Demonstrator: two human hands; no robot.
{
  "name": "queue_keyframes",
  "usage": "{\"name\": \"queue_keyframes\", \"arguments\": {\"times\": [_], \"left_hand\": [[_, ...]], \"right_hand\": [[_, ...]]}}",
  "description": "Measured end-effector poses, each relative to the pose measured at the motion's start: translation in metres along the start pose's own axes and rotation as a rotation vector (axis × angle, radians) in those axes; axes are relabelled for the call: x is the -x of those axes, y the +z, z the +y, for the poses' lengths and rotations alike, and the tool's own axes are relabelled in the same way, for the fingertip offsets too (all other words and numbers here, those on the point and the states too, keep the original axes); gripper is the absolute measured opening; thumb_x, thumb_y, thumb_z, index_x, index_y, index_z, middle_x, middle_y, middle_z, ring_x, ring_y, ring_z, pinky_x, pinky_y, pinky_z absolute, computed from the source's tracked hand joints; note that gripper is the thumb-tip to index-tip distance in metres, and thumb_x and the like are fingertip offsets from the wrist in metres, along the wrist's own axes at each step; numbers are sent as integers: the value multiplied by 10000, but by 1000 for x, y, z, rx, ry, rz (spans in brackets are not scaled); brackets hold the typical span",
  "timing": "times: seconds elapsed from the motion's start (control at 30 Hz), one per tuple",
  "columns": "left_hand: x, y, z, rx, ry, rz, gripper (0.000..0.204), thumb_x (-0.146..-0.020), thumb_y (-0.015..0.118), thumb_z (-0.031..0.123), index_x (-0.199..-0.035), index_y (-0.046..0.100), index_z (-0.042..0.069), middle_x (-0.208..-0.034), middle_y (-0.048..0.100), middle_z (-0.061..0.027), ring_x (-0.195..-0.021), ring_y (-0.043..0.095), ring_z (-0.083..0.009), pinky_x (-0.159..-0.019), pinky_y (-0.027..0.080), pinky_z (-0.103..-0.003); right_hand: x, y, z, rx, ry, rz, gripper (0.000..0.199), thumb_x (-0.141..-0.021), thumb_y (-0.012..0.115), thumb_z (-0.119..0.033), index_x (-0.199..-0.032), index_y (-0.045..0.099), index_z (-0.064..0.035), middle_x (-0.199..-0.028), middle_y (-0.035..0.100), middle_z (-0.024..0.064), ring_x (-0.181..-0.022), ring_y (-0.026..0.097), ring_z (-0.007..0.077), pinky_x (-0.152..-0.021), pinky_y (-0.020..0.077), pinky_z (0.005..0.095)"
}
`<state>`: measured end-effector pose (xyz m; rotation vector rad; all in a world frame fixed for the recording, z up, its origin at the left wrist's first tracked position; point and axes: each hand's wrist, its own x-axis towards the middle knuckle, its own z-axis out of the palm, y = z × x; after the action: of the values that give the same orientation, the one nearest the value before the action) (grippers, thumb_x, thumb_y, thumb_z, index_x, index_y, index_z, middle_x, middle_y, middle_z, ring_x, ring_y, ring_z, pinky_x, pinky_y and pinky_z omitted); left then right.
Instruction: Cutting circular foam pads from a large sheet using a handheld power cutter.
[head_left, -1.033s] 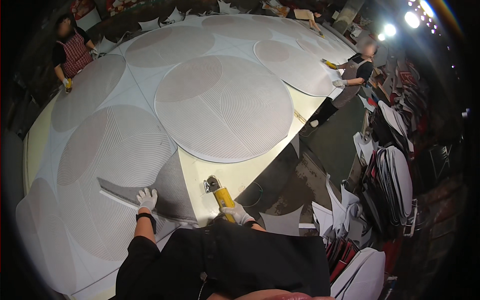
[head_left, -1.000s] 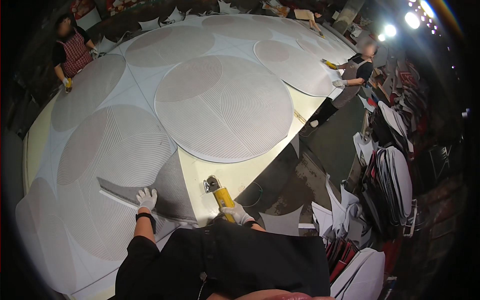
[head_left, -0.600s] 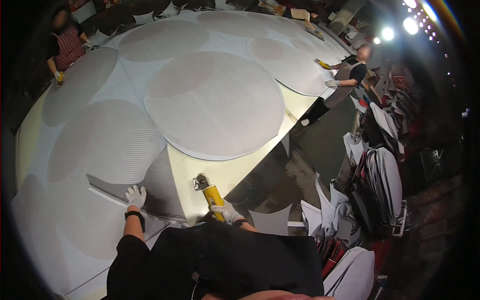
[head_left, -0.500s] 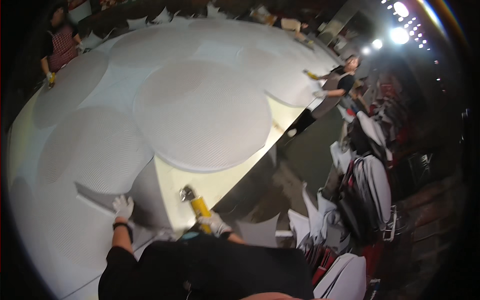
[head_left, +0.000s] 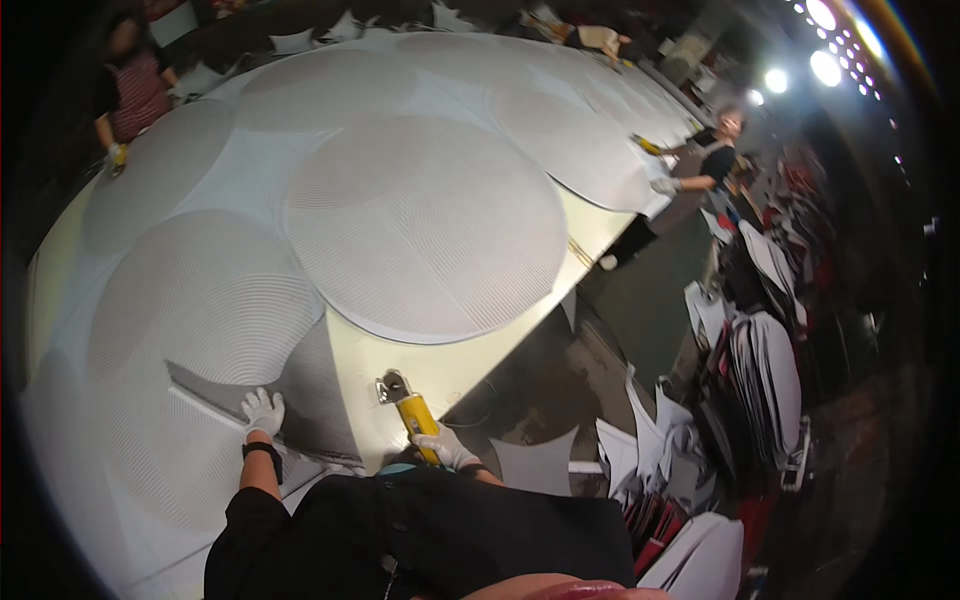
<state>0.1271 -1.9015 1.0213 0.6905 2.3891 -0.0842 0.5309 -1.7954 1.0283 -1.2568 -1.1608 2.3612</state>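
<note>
My right hand (head_left: 447,446), in a white glove, is closed round the body of a yellow handheld electric cutter (head_left: 417,418). The metal head of the cutter points away from me over the pale yellow tabletop (head_left: 365,352). My left hand (head_left: 262,411), also gloved, lies flat with spread fingers beside a folded-up edge of grey sheet (head_left: 205,397). Next to it, a darker strip of the sheet (head_left: 318,385) borders the bare tabletop. Ahead is a large round grey piece (head_left: 425,225) with fine curved lines on its surface.
More round grey pieces (head_left: 195,295) cover the table. One person (head_left: 135,90) stands at the far left; another (head_left: 715,160), at the right edge, holds a yellow tool (head_left: 646,145). Grey offcuts (head_left: 535,462) and stacked cut pieces (head_left: 762,380) lie off the table at the right.
The whole view has shifted slightly to the right. My left hand stays spread on the sheet, and my right hand still grips the cutter, both in about the same place on the table.
</note>
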Motion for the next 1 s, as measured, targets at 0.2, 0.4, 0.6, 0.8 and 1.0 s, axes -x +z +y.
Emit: {"name": "queue_keyframes", "arguments": {"times": [0.2,0.4,0.6,0.8,1.0], "left_hand": [[-21,23,-32,-37,124,74,756,-951,286,551,-1501,171,47,-1558,60,-249,-1426,-19,-468,-1153,83,-543],[4,3,-8,73,-19,25,741,-954,269,553,-1518,129,93,-1576,-20,-207,-1435,-61,-437,-1153,46,-545],[18,-6,2,64,-97,-46,696,-957,237,560,-1535,66,213,-1600,-47,-81,-1463,-57,-331,-1117,141,-617],[11,-6,5,40,-82,-56,704,-956,233,562,-1535,66,200,-1600,-59,-86,-1461,-68,-339,-1119,137,-617],[2,-4,16,25,-30,-61,724,-948,237,573,-1535,75,182,-1600,-41,-98,-1462,-58,-346,-1130,127,-600]], "right_hand": [[3,6,6,-14,-40,-22,329,-825,668,-185,-1099,536,-58,-798,587,82,-624,587,168,-559,505,303],[2,8,9,-62,-22,31,417,-779,725,-152,-1131,524,-52,-858,583,57,-659,591,164,-590,527,317],[11,10,7,-113,-6,37,375,-791,724,-114,-1107,533,-47,-830,561,26,-640,570,135,-580,518,295],[14,11,2,-66,-18,64,347,-795,716,-136,-1082,542,-48,-796,561,22,-607,561,127,-570,502,282],[14,7,1,-69,-55,93,359,-787,726,-168,-1076,549,-49,-789,571,26,-603,564,134,-564,495,281]]}}
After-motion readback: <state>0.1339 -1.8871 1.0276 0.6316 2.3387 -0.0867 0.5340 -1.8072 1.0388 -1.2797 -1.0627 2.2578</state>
